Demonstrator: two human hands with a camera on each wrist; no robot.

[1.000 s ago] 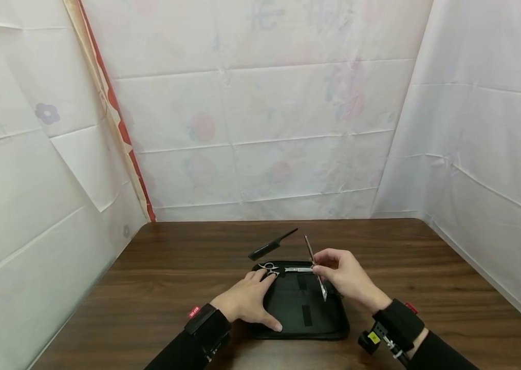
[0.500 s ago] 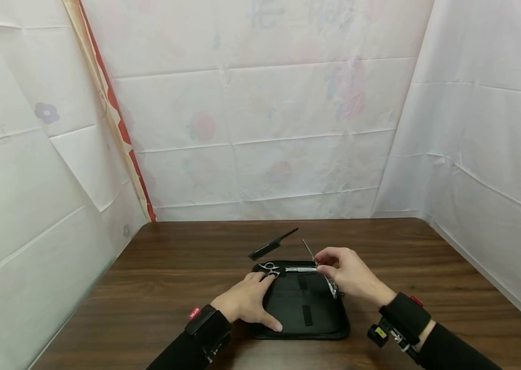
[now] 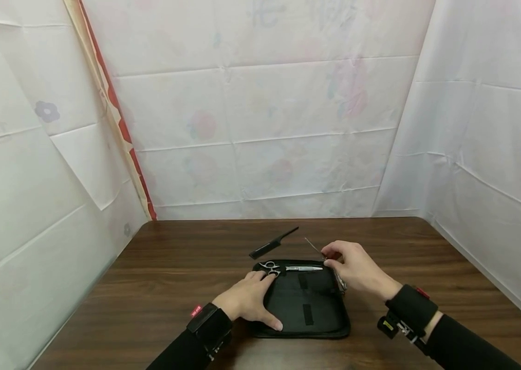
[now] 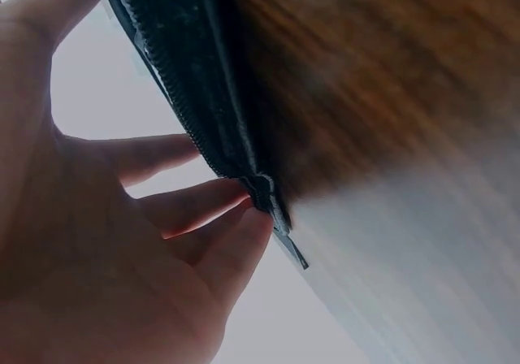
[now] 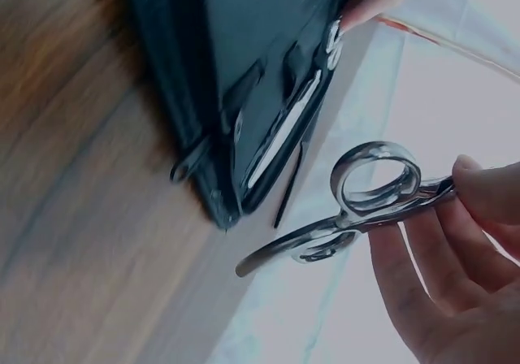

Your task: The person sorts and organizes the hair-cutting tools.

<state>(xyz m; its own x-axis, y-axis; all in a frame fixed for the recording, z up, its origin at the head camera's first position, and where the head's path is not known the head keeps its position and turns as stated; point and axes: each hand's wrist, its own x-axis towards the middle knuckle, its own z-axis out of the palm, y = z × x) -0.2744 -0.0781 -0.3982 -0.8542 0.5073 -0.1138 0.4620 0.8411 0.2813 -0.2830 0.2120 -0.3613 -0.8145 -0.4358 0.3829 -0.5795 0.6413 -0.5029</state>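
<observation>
Two bare hands are at work over a black zip case [image 3: 285, 314] that lies open on the dark wooden table [image 3: 172, 288]. From where I stand, the left hand [image 3: 245, 298] rests on the case's left side, thumb apart from the fingers and lying along the near edge, fingers reaching to the far corner; it seems placed there to keep the case from sliding. Beside those fingertips, along the far edge, flat scissors [image 3: 304, 268] lie under a dark loop [image 3: 281, 269], presumably so they stay put. The right hand [image 3: 362, 270] pinches the held scissors [image 5: 394, 207] between thumb and fingers at the blade end, at the case's far right corner. Their rings stick out beyond the grip, likely because this keeps the handles free. I cannot tell whether these scissors touch the case. A black comb [image 3: 270, 247] lies on the table past the far edge, apart from everything. Compared with half a second ago, the right hand is a little farther right, its scissors tip more to the left, their rings hang beside the right edge, and the flat pair's blade shows to its point. Left hand, case and comb have hardly shifted.
</observation>
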